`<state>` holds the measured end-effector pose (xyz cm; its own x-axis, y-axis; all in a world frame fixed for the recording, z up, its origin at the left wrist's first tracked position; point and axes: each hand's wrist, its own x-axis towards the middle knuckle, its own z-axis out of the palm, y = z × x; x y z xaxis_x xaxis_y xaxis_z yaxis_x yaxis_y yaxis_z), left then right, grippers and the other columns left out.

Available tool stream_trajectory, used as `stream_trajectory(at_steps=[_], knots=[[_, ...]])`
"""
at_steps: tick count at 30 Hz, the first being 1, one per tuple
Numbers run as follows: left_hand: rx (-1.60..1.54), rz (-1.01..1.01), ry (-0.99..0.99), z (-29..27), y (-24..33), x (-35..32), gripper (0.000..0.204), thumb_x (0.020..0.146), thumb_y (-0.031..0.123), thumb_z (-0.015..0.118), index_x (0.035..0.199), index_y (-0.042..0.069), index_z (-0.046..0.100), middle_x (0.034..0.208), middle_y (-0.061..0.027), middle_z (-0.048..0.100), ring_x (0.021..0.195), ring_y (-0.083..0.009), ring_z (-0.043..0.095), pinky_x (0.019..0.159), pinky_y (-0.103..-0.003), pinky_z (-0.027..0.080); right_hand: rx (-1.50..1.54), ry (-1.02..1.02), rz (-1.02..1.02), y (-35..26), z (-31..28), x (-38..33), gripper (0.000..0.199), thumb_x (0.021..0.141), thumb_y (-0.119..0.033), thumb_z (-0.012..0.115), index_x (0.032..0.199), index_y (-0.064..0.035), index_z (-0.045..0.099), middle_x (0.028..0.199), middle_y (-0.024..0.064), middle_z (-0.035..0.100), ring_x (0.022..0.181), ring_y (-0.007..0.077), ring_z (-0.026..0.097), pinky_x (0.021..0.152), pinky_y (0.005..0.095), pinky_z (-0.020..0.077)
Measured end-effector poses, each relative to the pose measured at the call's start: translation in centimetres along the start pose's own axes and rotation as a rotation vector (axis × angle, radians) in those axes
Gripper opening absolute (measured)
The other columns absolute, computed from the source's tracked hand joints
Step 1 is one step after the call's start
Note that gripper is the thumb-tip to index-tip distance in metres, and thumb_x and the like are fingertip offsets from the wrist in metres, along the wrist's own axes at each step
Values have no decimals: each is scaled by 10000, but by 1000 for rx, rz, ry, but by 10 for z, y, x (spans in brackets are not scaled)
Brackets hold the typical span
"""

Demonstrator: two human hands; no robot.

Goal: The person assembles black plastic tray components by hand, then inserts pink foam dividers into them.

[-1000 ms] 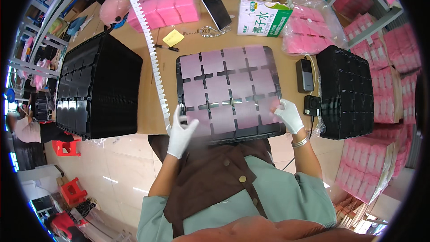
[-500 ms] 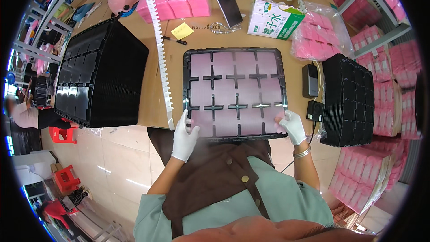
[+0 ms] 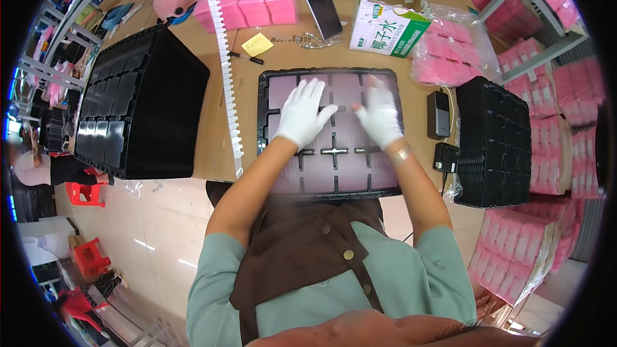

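In front of me a black plastic tray (image 3: 263, 112) lies on the cardboard-covered table, divided by cross-shaped ribs. Pale pink flat pieces (image 3: 318, 183) fill its compartments. My left hand (image 3: 302, 114), in a white glove, is over the upper left part of the tray, palm down with fingers stretched and thumb out. My right hand (image 3: 380, 115), also gloved, is over the upper right part, thumb apart and fingertips blurred by motion. Neither hand holds anything. Whether the palms press on the pink pieces or hover just above, I cannot tell.
Black tray stacks stand left (image 3: 141, 109) and right (image 3: 495, 148). A white toothed strip (image 3: 225, 58) runs along the left. Behind are a phone (image 3: 323, 13), a carton (image 3: 389, 29), bagged pink packs (image 3: 447, 54) and a pen (image 3: 247, 58). A power bank (image 3: 439, 114) sits right.
Both hands have left the tray's near corners and moved forward and inward over its far half. Their fingers are now stretched out. The whole view has shifted slightly.
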<state>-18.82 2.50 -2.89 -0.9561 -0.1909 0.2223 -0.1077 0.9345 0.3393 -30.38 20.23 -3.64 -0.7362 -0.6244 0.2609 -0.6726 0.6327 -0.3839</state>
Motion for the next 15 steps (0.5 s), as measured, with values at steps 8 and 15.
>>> stream_trajectory(at_steps=[8,15], knots=[[104,94,-157,7,-52,-9,649,922,497,477,1387,52,396,1455,-156,385,1365,-302,334,1129,-424,254,-312,-168,0,42,18,13,795,891,-515,503,1362,111,362,1457,248,341,1380,334,289,1140,482,162],[264,-57,-10,11,-77,-2,649,943,507,423,1386,33,414,1449,-167,395,1364,-308,336,1130,-414,249,-360,-166,-54,40,6,13,814,880,-536,510,1368,100,363,1436,242,371,1338,349,350,1130,451,216]])
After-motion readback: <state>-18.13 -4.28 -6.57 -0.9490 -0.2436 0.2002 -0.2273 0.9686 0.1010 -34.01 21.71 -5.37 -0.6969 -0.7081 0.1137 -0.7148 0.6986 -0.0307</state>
